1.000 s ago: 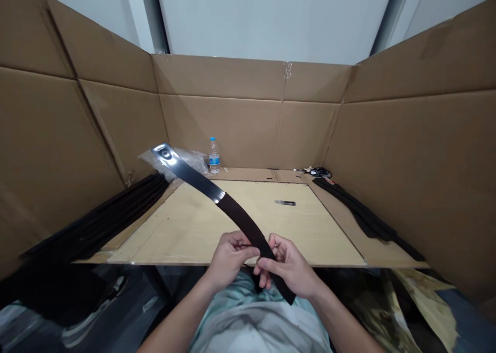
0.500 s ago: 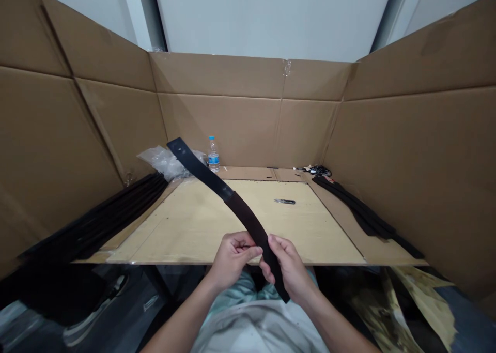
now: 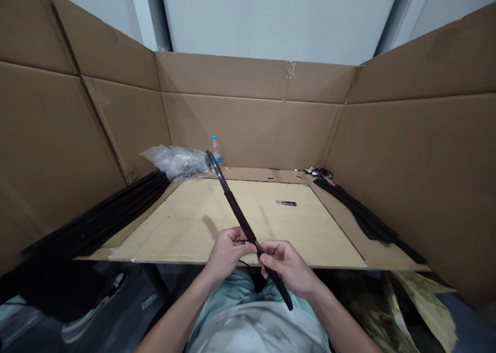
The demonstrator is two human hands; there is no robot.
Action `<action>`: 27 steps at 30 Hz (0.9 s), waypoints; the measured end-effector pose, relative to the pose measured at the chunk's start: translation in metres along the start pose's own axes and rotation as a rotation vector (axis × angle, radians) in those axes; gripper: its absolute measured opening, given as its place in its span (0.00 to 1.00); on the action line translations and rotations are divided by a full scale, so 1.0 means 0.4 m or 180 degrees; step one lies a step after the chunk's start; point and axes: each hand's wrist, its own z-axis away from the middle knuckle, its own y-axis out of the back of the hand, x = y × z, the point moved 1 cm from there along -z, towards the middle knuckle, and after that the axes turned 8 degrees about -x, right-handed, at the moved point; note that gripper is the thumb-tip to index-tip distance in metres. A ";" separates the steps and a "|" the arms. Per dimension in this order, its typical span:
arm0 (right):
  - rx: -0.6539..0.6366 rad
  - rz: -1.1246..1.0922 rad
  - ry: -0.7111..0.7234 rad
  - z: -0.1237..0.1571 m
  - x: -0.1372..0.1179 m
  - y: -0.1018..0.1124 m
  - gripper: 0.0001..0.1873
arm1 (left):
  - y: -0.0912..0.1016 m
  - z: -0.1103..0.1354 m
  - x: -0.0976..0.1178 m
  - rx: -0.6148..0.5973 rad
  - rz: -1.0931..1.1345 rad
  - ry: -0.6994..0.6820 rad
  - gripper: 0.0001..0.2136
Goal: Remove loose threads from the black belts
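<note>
A long, curved black strap [image 3: 241,214] slants up and away over the table's near edge, turned nearly edge-on. Its upper part looks smooth and shiny, its middle a matte dark brown. My right hand [image 3: 287,266] pinches the strap below its middle, thumb and fingers on either side. Against the strap's left side, my left hand [image 3: 228,256] is closed, thumb pressed to fingers. A thin dark cord [image 3: 245,263] shows below these fingers; whether they grip the cord or the strap's edge is hidden. Small thread snips [image 3: 285,203] lie on the board beyond.
Black strips are piled at left [image 3: 116,213], and more straps [image 3: 360,211] lie at right. Behind stand a plastic bag [image 3: 176,162] and a water bottle [image 3: 217,151]. Black cords [image 3: 320,172] lie at the back right. Cardboard walls [image 3: 225,125] enclose the table [image 3: 186,239] on three sides.
The strap has turned from showing its broad face to nearly edge-on, its far end swinging right and slightly down. My right hand's fingers have moved onto its edges.
</note>
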 end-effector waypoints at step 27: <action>0.0635 -0.0026 0.0055 -0.007 -0.017 -0.027 0.24 | -0.018 0.010 -0.018 0.0709 -0.0414 -0.0089 0.22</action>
